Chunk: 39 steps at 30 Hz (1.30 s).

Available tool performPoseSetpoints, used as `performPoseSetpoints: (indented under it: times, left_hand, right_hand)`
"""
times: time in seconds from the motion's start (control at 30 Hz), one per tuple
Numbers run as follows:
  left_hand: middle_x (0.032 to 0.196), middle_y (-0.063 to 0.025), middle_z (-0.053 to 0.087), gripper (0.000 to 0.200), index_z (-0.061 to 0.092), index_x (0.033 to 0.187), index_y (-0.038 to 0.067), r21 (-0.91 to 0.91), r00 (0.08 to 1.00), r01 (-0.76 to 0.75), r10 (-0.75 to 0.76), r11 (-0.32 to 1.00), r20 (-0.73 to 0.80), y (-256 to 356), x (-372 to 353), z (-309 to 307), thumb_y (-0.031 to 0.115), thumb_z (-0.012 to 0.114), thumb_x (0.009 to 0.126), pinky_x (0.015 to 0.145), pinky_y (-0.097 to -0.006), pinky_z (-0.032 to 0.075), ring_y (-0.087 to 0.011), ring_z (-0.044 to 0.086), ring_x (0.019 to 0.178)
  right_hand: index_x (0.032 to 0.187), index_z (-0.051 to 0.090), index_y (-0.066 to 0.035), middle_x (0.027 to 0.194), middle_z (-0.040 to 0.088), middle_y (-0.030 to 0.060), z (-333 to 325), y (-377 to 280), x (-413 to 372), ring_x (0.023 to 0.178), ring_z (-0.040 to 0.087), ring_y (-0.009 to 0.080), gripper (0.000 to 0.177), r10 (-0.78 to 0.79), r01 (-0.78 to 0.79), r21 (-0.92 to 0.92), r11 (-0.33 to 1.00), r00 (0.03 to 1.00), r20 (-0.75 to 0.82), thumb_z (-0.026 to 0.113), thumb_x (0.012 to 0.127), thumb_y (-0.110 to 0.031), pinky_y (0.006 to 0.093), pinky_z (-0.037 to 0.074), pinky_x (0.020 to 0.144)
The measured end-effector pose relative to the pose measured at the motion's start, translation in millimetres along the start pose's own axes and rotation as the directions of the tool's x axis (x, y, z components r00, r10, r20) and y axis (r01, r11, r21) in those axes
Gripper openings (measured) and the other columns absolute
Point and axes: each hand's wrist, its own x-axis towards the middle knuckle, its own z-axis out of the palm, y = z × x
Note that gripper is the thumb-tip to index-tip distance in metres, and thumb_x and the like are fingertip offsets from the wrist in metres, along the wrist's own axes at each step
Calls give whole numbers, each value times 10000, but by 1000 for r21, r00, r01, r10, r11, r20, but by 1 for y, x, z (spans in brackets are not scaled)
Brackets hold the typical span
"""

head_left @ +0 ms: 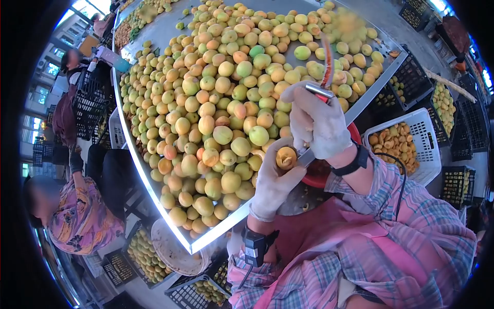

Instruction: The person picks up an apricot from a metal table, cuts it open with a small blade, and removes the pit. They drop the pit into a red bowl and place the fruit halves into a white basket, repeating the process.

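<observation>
My left hand, in a pale glove, is closed around a cut apricot whose hollow orange inside faces up. Just above and to the right, my right hand, also gloved, grips a hand tool with a red part and a silver metal band. A thin, curved reddish piece sticks up from the fist. The tool's lower end is hidden by my fingers, close to the apricot. Beyond both hands, a large heap of green and orange apricots covers the metal-edged table.
A white crate of cut apricots stands right of me, near a red basin partly beneath my right arm. Black crates with fruit line the floor. A bucket sits by the table corner. Several people are along the left side.
</observation>
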Motion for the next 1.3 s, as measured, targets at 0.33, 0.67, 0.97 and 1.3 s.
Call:
performPoseSetpoints:
  times: [0.33, 0.67, 0.97, 1.3]
  left_hand:
    - [1396, -154, 441, 513, 301, 1452, -45, 82, 951, -209, 222, 974, -217, -12, -6, 15, 255, 375, 1043, 1059, -328, 391, -228, 478, 1250]
    - [1295, -145, 507, 439, 347, 1419, -40, 157, 924, -147, 192, 977, -330, -9, -15, 33, 155, 402, 1029, 1002, -330, 433, -224, 525, 1169]
    - [1221, -131, 540, 393, 418, 1336, -38, -7, 942, -158, 148, 987, -302, -21, -8, 13, 220, 391, 1040, 925, -328, 475, -206, 560, 1074]
    - [1170, -130, 561, 380, 470, 1268, -17, -70, 947, -181, 155, 981, -283, -22, -2, -3, 272, 396, 1033, 924, -364, 497, -241, 567, 1094]
  right_hand:
    - [945, 627, -63, 984, 605, 130, 8, 50, -40, 847, 631, 305, 172, -124, -25, -713, 701, 980, -157, 640, 774, -74, 352, 527, 741]
    - [1203, 525, -98, 1068, 615, 189, 12, 57, -40, 1034, 600, 377, 376, 118, -302, -674, 674, 945, -305, 562, 847, -212, 414, 484, 890]
    - [1176, 520, -48, 798, 618, 135, 11, 34, -40, 552, 637, 258, 412, 331, -422, -420, 803, 903, -275, 586, 775, -115, 343, 518, 491]
    - [1217, 557, -66, 718, 618, 44, 1, -28, -67, 431, 555, 124, 424, 364, -451, -494, 743, 892, -267, 589, 806, -163, 265, 457, 394]
